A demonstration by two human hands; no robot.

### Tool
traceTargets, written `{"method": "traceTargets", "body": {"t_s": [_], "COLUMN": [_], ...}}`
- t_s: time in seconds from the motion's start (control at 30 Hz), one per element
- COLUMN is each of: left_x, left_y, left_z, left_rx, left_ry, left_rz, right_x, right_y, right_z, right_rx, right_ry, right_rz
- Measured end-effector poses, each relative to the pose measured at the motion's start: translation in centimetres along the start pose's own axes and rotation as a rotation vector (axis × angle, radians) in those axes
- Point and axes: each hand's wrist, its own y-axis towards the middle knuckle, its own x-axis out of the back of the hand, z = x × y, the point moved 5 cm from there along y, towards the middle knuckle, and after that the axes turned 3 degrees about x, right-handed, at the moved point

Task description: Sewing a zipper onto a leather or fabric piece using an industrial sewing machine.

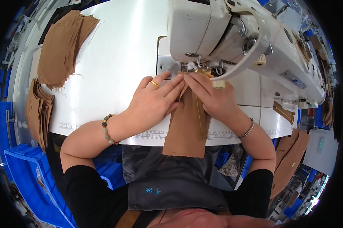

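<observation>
Both bare hands are working at the presser-foot area of a white sewing machine (202, 28), which is filling the upper right of the frame. The left hand (152, 99), wearing a gold ring (154, 84), is lying at centre with its fingers extended and slightly spread, the fingertips reaching the strip's top end and the thumb resting at its left edge; whether thumb and fingers are pinching cannot be told. The right hand (216, 93) is resting on the strip's right side, its fingers lying close together and pointing toward the foot; its thumb is not showing clearly, so a pinch cannot be told either. The brown fabric strip (184, 131) is running from beneath the fingertips down to lower centre, where its end is hanging past the edge of the white table (114, 57). A yellowish line (199, 117) is running lengthwise along it. A stack of brown pieces (59, 49) is lying at upper left, folded brown pieces (39, 110) are standing below it, and a blue bin (27, 161) is occupying the lower left.
</observation>
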Motion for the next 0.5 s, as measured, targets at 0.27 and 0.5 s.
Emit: {"method": "traceTargets", "body": {"t_s": [0.27, 0.5], "left_x": [-0.12, -0.11], "left_y": [-0.03, 0.18], "left_z": [-0.2, -0.47], "left_rx": [0.044, 0.017], "left_ry": [0.047, 0.132], "left_rz": [0.037, 0.041], "right_x": [-0.3, -0.6], "right_y": [0.06, -0.19], "right_z": [0.18, 0.04], "right_rx": [0.023, 0.003], "right_ry": [0.051, 0.056], "right_rz": [0.122, 0.125]}}
